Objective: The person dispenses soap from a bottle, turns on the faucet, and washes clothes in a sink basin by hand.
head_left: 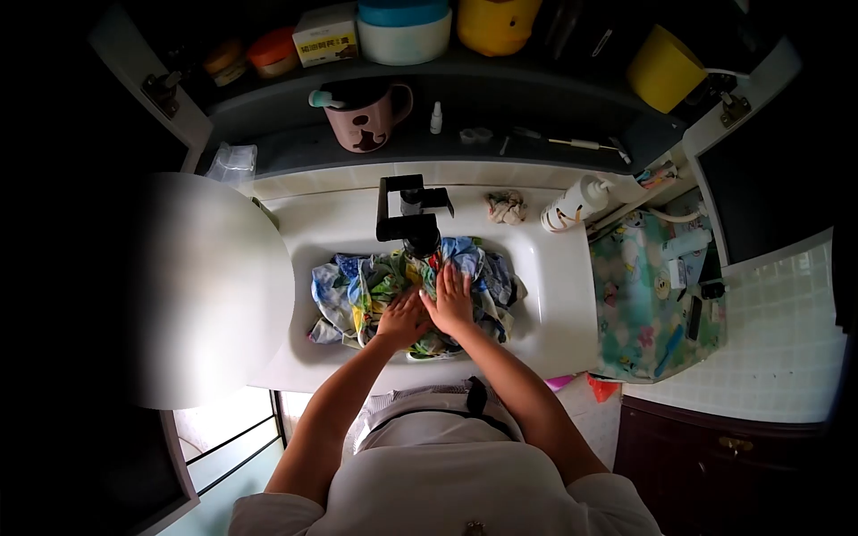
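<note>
A heap of wet-looking patterned cloth (335, 290) in blue, green, yellow and white fills much of the white sink (290, 353). My left hand (402, 319) lies on the middle of the cloth, fingers stretched forward. Just beside it, my right hand (450, 299) presses flat on the same heap with its fingers spread. The thumbs are close together. Directly beyond my hands, the black faucet (420, 239) hangs over the cloth; I cannot tell whether water runs.
On the sink's rim are a crumpled rag (507, 207) and a white pump bottle (576, 205). A shelf above holds a pink mug (365, 121) and a small white bottle (436, 118). Cabinet doors stand open at both sides. Right of the sink, a patterned cover (621, 308) carries small items.
</note>
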Tool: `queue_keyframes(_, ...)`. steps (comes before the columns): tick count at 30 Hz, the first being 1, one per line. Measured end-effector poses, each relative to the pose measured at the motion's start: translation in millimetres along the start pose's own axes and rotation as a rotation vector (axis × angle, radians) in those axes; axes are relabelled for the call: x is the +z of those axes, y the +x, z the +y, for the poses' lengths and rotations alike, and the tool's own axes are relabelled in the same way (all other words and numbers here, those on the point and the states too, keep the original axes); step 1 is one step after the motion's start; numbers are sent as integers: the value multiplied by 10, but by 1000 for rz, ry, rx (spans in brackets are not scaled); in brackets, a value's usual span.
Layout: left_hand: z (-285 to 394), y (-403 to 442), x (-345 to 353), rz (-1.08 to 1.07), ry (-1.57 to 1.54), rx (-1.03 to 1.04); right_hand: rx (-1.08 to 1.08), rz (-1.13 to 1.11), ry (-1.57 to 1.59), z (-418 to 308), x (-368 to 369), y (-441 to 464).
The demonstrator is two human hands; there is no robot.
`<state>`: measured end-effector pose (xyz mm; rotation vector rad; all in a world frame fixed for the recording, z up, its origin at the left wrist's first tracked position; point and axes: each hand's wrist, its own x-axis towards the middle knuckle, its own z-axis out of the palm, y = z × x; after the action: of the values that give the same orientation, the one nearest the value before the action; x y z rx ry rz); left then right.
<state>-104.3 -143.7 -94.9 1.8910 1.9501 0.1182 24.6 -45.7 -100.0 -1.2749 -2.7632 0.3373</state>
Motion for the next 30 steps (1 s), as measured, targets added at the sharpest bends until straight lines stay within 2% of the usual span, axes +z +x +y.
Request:
queue_keyframes(1, -5, 12, 10, 1, 0, 5, -96, 105, 32, 5, 14, -72)
queue_keyframes(4, -35, 6, 57, 71, 19, 55, -244, -16, 134, 154, -83, -385)
queue_keyframes(5, -39, 7, 55, 66, 9, 51, -189, -33, 175, 228, -118, -423)
queue_keyframes(8, -11, -10, 0, 43, -10, 44, -202, 19, -54, 465, -173, -358)
queue_keyframes(12, 1, 7, -7, 14, -25, 34, 62, 12, 23, 278, -160, -51)
queue_keyframes(16, -24, 2, -5, -30, 29, 23, -10, -38, 41, 1, -236, -62)
queue_keyframes(17, -23, 7, -6, -20, 34, 31, -85, 41, 17, 11, -240, -130)
queue_keyframes(20, -32, 5, 20, 28, 30, 42, -205, -58, 120, 218, -209, -354)
queue_keyframes(22, -25, -5, 42, 75, 3, 43, -206, -55, 47, 344, -300, -382)
queue_keyframes(24, -10, 0, 8, 26, -5, 32, -208, -103, 21, 461, -399, -312)
queue_keyframes(28, -7, -12, -7, 15, -13, 30, -119, 91, 114, 256, -182, -186)
queue_keyframes(30, -15, -3, 15, 18, -3, 49, -112, 103, 108, 96, -104, -208)
